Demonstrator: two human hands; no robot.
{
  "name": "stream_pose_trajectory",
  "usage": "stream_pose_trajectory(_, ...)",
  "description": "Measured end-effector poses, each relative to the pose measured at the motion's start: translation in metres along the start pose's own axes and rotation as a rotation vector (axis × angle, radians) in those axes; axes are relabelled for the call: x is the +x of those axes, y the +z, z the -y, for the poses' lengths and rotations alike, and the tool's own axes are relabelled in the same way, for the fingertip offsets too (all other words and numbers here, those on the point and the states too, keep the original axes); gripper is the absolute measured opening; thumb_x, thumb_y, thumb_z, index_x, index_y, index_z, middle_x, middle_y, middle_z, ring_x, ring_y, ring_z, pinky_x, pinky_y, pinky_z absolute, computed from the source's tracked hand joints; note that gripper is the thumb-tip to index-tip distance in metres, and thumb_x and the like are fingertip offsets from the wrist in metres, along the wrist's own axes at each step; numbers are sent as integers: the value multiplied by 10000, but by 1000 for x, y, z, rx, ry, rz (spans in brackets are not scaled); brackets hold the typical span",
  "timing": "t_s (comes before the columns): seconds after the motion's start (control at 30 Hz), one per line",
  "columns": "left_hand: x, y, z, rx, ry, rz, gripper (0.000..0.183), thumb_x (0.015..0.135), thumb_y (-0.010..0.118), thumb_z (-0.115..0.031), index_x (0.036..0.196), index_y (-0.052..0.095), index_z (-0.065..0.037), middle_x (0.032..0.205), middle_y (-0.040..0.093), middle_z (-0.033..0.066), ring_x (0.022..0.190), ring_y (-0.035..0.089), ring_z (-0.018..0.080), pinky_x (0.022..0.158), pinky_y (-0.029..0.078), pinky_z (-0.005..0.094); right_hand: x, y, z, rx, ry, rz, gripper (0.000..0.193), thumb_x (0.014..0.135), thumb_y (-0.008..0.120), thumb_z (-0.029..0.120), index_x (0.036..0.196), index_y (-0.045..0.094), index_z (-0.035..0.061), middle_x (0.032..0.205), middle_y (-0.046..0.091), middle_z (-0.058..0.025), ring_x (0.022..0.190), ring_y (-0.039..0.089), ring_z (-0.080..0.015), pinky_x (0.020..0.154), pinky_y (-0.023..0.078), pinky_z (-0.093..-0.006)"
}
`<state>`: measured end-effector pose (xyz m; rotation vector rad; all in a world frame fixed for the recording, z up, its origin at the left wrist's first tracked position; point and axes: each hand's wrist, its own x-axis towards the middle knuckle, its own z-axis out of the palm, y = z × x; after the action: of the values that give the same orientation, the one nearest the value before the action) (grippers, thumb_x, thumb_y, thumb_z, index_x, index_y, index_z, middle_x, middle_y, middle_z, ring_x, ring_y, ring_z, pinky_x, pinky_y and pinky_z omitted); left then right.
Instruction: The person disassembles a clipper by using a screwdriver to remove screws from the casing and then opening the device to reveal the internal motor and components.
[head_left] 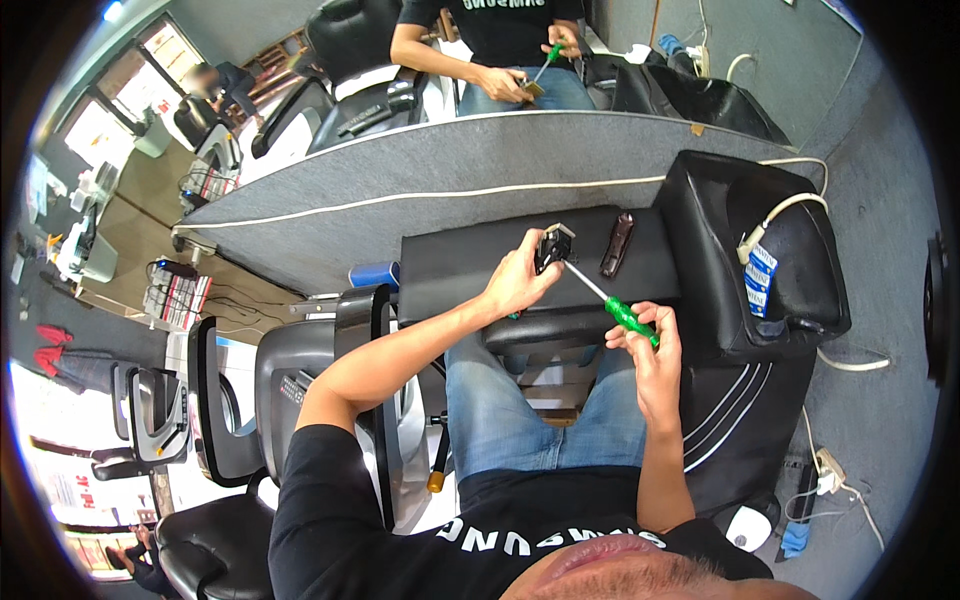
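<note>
My left hand (515, 278) is closed around a small black hair clipper head (553, 248) with a pale metal blade on its upper end. In my right hand (655, 352) is a screwdriver (625, 316) with a green handle, gripped by the fingertips. Its shaft slants up and left, and the tip is at the clipper's lower right edge; whether it sits in a screw is too small to tell. A dark brown clipper housing (618, 245) lies on the black padded bench (450, 270), right of the clipper. Both hands are above the bench's near part.
A blue cylinder (375, 275) lies at the bench's left end. Black salon chairs (290, 375) stand on the left. At right, a black padded basin-like seat (800, 240) holds blue-white packets (760, 280) and a white cable (785, 205). A large mirror (400, 150) rises behind the bench.
</note>
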<state>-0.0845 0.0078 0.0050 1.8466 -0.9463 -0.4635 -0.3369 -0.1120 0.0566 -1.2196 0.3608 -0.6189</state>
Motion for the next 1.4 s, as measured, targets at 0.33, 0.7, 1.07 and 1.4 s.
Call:
stream_pose_trajectory(0.33, -22, -13, -25, 38, -114, 25, 471, 1012, 705, -271, 1332, 484, -4, 753, 614, 71, 556, 632, 148, 541, 520, 362, -12, 11, 0, -252, -180, -57, 190, 1143, 561, 109, 1235, 497, -44, 1127, 716, -174, 919, 803, -247, 816, 685, -342)
stream_pose_trajectory(0.7, -26, -26, -12, 68, -127, -17, 502, 1005, 709, -289, 1351, 480, -5, 764, 646, 140, 609, 663, 226, 606, 532, 410, -6, 5, 17, -485, 21, 156, 281, 1109, 611, 109, 1284, 406, 29, 834, 599, -80, 627, 564, -89, 539, 457, -275)
stream_pose_trajectory(1.07, -20, -44, -20, 77, -181, -14, 517, 993, 701, -320, 1318, 454, -3, 769, 676, 212, 732, 715, 376, 713, 547, 496, 16, 21, 19, -740, -264, 56, 344, 1082, 700, 231, 1239, 501, -1, 784, 651, -161, 632, 648, -218, 596, 502, -382)
stream_pose_trajectory(1.4, -17, -35, 2, -42, -119, -79, 511, 986, 754, -260, 1346, 480, -24, 788, 662, 119, 645, 664, 211, 612, 544, 397, 24, 21, 38, -852, -157, 77, 403, 1061, 733, 215, 1290, 471, 12, 884, 700, -171, 675, 702, -293, 649, 544, -391)
